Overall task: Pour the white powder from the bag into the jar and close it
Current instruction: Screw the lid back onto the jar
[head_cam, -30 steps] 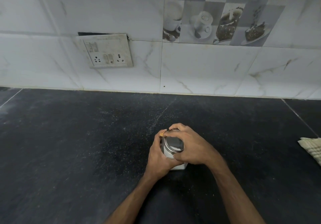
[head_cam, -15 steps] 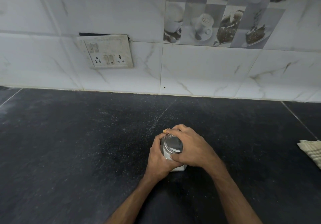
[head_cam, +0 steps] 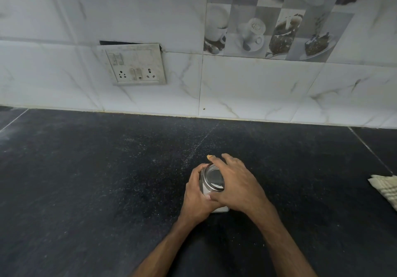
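jar (head_cam: 206,189) stands upright, left hand (head_cam: 196,198) wrapped round its body, right hand (head_cam: 236,183) curled over the lid (head_cam: 212,177) on top, so the closing twist turns round that vertical axis imo

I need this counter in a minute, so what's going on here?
A person seems to be closing a small jar on the dark counter. The left hand grips its body; the right hand curls over the metal lid, fingers on the rim. White powder shows through the lid's window. No bag is in view. A cloth lies at the right edge.
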The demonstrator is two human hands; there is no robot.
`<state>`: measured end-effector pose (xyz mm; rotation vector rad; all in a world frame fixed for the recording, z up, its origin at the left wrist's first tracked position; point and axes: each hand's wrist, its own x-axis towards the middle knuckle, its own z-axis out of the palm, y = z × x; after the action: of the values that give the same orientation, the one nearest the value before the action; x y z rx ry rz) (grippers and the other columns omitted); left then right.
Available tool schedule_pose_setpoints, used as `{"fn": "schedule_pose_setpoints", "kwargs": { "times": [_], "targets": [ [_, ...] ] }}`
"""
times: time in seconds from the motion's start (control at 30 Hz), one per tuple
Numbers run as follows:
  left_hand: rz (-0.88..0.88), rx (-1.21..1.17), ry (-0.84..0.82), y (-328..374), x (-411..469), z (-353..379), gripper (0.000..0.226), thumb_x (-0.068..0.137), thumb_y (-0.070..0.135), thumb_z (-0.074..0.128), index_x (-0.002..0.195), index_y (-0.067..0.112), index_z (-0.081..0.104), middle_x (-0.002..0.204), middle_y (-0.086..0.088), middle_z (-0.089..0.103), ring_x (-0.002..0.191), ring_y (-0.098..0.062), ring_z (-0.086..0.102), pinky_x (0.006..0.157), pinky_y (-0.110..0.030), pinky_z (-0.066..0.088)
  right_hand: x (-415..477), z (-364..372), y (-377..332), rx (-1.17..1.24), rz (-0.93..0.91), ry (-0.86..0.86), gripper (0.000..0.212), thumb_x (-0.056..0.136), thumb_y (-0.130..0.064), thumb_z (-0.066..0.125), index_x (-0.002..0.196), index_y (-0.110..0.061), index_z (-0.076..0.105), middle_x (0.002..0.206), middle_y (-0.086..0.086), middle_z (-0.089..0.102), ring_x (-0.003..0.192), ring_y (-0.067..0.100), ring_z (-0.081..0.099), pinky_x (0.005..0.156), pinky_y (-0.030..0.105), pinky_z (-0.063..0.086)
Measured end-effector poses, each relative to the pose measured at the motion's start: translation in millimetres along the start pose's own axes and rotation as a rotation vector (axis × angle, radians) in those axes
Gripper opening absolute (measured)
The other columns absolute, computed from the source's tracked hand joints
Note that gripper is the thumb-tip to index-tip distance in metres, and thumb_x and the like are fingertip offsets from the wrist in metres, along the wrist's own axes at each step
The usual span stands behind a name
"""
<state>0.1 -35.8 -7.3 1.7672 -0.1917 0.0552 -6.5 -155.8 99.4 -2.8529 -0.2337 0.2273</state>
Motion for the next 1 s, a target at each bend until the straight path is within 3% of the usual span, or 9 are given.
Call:
{"fn": "schedule_pose_setpoints", "kwargs": {
  "times": [0.1, 0.27, 0.43, 0.53, 0.63, 0.77, 0.9, 1.0],
  "targets": [
    [-0.003, -0.009, 0.014, -0.3, 0.1, 1.1, 0.092, 0.054, 0.040, 0.091, 0.132, 0.030, 0.045, 0.127, 0.010, 0.062, 0.116, -0.009, 0.063, 0.097, -0.036, 0.054, -0.7, 4.4, -0.8, 0.011, -0.029, 0.029, 0.088, 0.078, -0.033, 0.073, 0.152, -0.034, 0.024, 0.155, 0.000, 0.031, 0.138, 0.021, 0.036, 0.108, 0.041, 0.041],
    [0.001, -0.011, 0.011, 1.9, -0.3, 0.0, 0.089, 0.054, 0.038, 0.092, 0.129, 0.037, 0.044, 0.123, 0.013, 0.063, 0.113, -0.007, 0.064, 0.091, -0.023, 0.052, -0.1, 10.5, -0.4, 0.029, 0.046, 0.110, 0.089, 0.076, -0.042, 0.072, 0.150, -0.034, 0.024, 0.141, -0.004, 0.037, 0.124, 0.017, 0.041, 0.094, 0.033, 0.047],
    [-0.013, -0.003, 0.005, 0.3, -0.3, 0.2, 0.095, 0.053, 0.042, 0.091, 0.134, 0.028, 0.043, 0.127, 0.011, 0.061, 0.115, -0.005, 0.062, 0.097, -0.032, 0.054, -4.3, 2.3, -2.7, 0.053, 0.017, 0.028, 0.090, 0.079, -0.034, 0.072, 0.152, -0.035, 0.021, 0.154, -0.002, 0.029, 0.138, 0.020, 0.034, 0.105, 0.037, 0.041],
    [-0.006, -0.017, 0.006, -0.9, -0.2, 0.9, 0.094, 0.053, 0.039, 0.093, 0.133, 0.030, 0.044, 0.126, 0.010, 0.061, 0.116, -0.008, 0.062, 0.097, -0.034, 0.054, -4.3, 0.5, -3.9, 0.036, 0.044, 0.061, 0.087, 0.074, -0.033, 0.073, 0.149, -0.035, 0.028, 0.144, -0.007, 0.039, 0.128, 0.017, 0.043, 0.098, 0.035, 0.045],
    [-0.004, -0.021, 0.003, -2.1, 0.3, 0.5, 0.095, 0.051, 0.037, 0.095, 0.131, 0.035, 0.044, 0.126, 0.011, 0.061, 0.116, -0.011, 0.062, 0.098, -0.036, 0.053, -2.3, 0.0, -6.0, 0.038, 0.117, 0.092, 0.088, 0.071, -0.045, 0.073, 0.146, -0.034, 0.030, 0.137, -0.004, 0.041, 0.122, 0.018, 0.044, 0.091, 0.035, 0.047],
    [0.013, -0.009, 0.008, -0.8, 0.2, 0.2, 0.092, 0.051, 0.030, 0.096, 0.127, 0.039, 0.044, 0.123, 0.016, 0.062, 0.115, -0.007, 0.062, 0.095, -0.025, 0.051, -3.2, -3.2, -4.4, 0.028, 0.125, 0.073, 0.088, 0.076, -0.045, 0.072, 0.149, -0.035, 0.025, 0.143, -0.003, 0.039, 0.127, 0.019, 0.043, 0.095, 0.037, 0.046],
    [-0.002, -0.036, 0.014, -1.0, 0.0, 0.8, 0.091, 0.051, 0.039, 0.092, 0.129, 0.036, 0.046, 0.124, 0.012, 0.062, 0.114, -0.007, 0.063, 0.096, -0.032, 0.054, -6.0, -2.7, -7.3, 0.046, 0.109, 0.085, 0.083, 0.075, -0.035, 0.071, 0.147, -0.035, 0.031, 0.142, -0.008, 0.043, 0.125, 0.017, 0.046, 0.095, 0.036, 0.046],
    [0.005, -0.021, 0.002, -1.1, 0.4, 0.4, 0.090, 0.052, 0.042, 0.092, 0.127, 0.042, 0.043, 0.126, 0.012, 0.061, 0.116, -0.008, 0.061, 0.098, -0.035, 0.053, -4.3, -2.0, -9.7, 0.033, 0.170, 0.106, 0.085, 0.076, -0.048, 0.073, 0.147, -0.034, 0.029, 0.140, -0.002, 0.042, 0.125, 0.020, 0.046, 0.093, 0.037, 0.046]
  ]
}}
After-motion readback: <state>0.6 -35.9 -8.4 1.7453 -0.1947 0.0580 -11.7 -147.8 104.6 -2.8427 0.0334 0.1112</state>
